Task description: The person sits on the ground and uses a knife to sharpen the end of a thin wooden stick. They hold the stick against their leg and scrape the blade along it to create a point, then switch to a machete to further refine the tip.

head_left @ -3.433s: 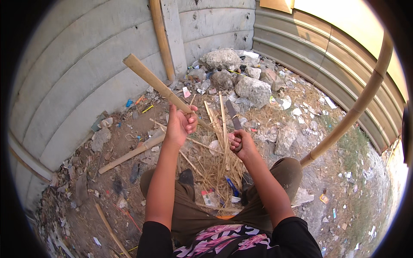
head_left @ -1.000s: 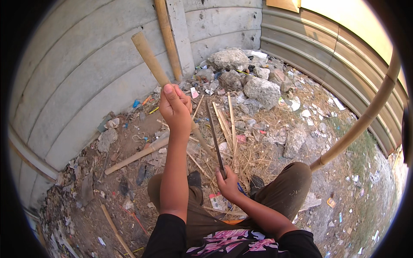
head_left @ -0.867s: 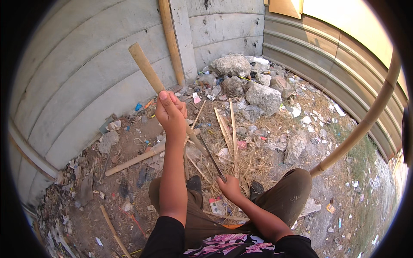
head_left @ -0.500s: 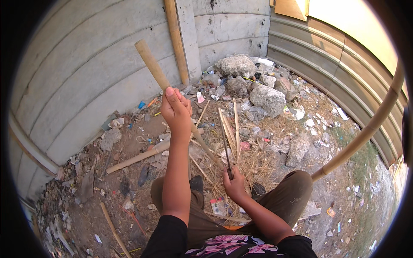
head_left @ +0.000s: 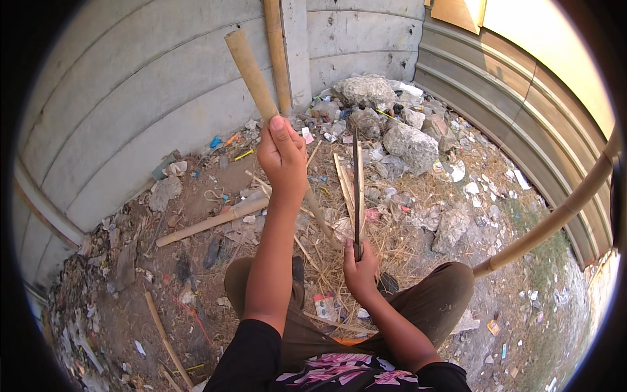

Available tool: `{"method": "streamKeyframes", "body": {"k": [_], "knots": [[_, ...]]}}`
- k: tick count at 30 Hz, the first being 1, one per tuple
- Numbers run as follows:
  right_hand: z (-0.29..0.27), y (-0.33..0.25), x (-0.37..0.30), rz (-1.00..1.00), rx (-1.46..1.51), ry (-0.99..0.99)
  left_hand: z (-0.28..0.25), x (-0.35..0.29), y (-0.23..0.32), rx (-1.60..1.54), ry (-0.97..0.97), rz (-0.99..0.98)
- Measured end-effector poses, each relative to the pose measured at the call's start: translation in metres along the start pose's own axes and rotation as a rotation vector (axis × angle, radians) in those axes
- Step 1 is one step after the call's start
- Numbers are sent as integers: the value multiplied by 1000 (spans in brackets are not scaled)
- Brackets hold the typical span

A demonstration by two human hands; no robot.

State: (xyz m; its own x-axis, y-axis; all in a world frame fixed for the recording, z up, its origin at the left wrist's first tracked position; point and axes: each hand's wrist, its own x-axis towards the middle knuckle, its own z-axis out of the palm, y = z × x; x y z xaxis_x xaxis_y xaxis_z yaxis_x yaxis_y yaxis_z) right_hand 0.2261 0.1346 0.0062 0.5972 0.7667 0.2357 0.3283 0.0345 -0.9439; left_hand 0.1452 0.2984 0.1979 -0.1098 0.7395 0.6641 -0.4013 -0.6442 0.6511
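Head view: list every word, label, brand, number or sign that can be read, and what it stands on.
None can be read.
Black shirt with pink-and-white print: no legible word.
Flat red-and-white packet on the ground: too small.
Long dark-bladed knife, pale bamboo strip: no lettering visible.

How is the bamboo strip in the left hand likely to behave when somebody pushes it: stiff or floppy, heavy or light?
The strip is probably stiff, since its upper part sticks out straight above the left hand without drooping. It seems fairly light, as it is slender and only one hand grips it.
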Motion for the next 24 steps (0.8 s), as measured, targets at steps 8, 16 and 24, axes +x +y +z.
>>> {"method": "streamKeyframes", "body": {"k": [8,16,24], "knots": [[7,147,-9,295,-452,-126,-12,16,1,-7,82,-40],[-7,-8,22,-212,282,90,-22,18,-8,33,141,-10],[35,108,-31,152,-314,-194,-7,15,-7,7,113,-57]]}}
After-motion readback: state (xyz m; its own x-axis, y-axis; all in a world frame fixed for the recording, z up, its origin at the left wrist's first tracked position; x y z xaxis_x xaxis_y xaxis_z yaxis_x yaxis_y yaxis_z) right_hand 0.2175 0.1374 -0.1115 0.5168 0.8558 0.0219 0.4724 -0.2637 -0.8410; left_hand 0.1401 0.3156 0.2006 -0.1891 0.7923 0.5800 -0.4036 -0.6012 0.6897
